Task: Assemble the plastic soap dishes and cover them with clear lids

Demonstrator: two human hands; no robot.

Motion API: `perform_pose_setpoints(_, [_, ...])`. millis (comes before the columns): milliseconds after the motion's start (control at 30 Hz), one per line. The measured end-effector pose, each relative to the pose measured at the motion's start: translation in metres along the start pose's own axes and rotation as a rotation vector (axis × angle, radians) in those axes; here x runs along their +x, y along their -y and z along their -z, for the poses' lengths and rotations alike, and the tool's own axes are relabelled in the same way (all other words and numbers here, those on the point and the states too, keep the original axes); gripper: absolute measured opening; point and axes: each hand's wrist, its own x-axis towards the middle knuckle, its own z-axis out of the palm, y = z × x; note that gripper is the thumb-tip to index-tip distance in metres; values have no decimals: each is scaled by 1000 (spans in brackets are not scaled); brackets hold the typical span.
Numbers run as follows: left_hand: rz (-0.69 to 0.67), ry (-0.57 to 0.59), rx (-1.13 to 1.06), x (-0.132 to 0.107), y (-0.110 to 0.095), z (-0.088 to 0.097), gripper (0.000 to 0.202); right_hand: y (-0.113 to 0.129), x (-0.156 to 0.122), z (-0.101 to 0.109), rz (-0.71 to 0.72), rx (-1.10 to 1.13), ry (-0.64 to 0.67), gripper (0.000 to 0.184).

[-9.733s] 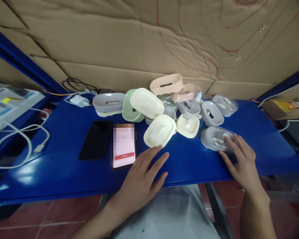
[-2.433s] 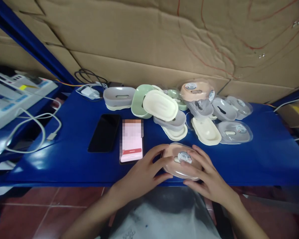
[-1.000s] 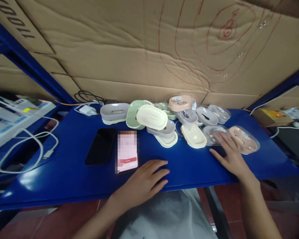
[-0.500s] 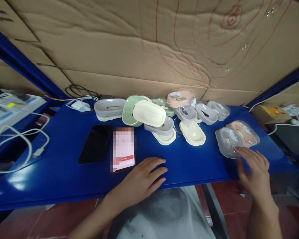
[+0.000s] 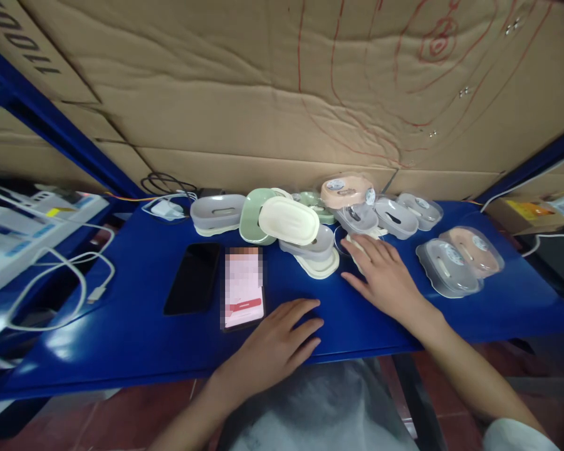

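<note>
My left hand [image 5: 284, 335] rests on the blue table near its front edge, fingers spread and holding nothing. Beside it lies a phone with a lit screen [image 5: 244, 288]. My right hand [image 5: 380, 269] is over a cream soap dish part [image 5: 358, 255], mostly hidden under it. Its thumb and fingers are apart on either side of that part; whether they touch it I cannot tell. Left of this hand, a cream oval tray [image 5: 289, 221] lies on top of a grey soap dish [image 5: 326, 241] and a green one [image 5: 254, 216]. Another cream piece [image 5: 317, 266] sits underneath.
At right, a grey soap dish [image 5: 449, 269] and a peach one [image 5: 477, 250] sit in clear plastic. More packed dishes [image 5: 348, 190] stand along the back by the cardboard wall [image 5: 216, 94]. A dark phone [image 5: 192, 279], white cables [image 5: 82, 275] and a power strip [image 5: 87, 213] are at left.
My right hand has left the packed grey soap dish at the right and moved left to the cream part. My left hand stays on the table. The view has shifted slightly.
</note>
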Motion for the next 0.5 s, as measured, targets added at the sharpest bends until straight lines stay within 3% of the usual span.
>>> perform_pose_setpoints(167, [-5, -33, 28, 1, -1, 1, 31, -8, -29, 4, -90, 43, -49, 25])
perform_pose_setpoints(300, [-26, -27, 53, 2, -2, 1, 36, 0, -61, 4, -122, 95, -73, 29])
perform_pose_setpoints(500, [-27, -41, 62, 1, -4, 4, 38, 8, -78, 2, -181, 150, -205, 26])
